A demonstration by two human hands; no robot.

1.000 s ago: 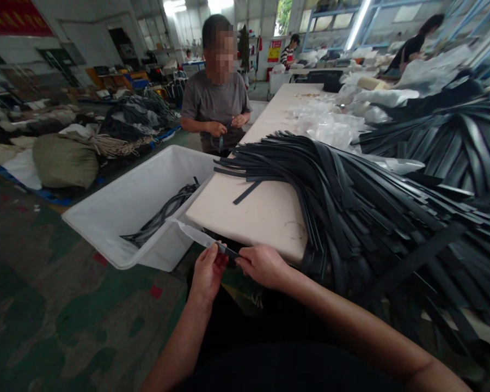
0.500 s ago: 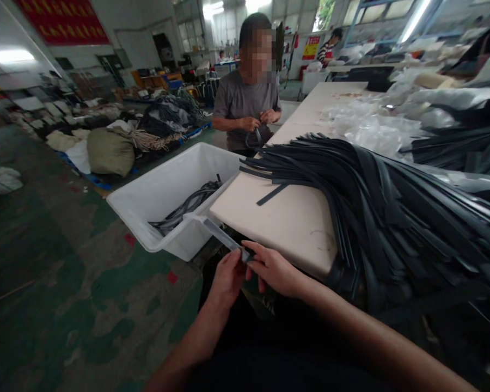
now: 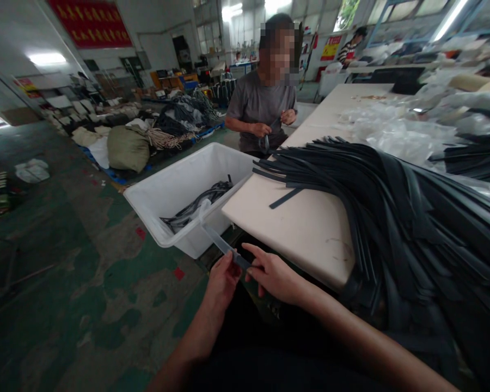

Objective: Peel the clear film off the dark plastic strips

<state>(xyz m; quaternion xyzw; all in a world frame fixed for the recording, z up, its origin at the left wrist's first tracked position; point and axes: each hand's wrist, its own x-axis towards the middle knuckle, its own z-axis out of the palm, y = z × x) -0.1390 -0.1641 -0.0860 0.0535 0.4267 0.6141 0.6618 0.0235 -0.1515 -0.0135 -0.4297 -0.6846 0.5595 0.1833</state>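
Observation:
My left hand (image 3: 224, 280) and my right hand (image 3: 273, 275) meet just below the near corner of the pale table (image 3: 306, 228). Both pinch a dark strap (image 3: 239, 260) whose end is sheathed in a clear plastic sleeve (image 3: 212, 231) sticking up and to the left, toward the white bin (image 3: 175, 190). A big heap of black straps (image 3: 392, 212) spreads over the table to my right. Inside the bin lie several dark straps (image 3: 196, 206).
Across the bin a person in a grey shirt (image 3: 263, 106) handles a strap with both hands. Clear plastic bags (image 3: 396, 133) lie further along the table. Sacks and rope piles (image 3: 134, 144) sit on the green floor at left. Another person (image 3: 353, 46) works far back.
The view has swung left and down, so everything shifted right. My hands stay pinched on the strap, and the sleeved end now points more steeply up toward the bin.

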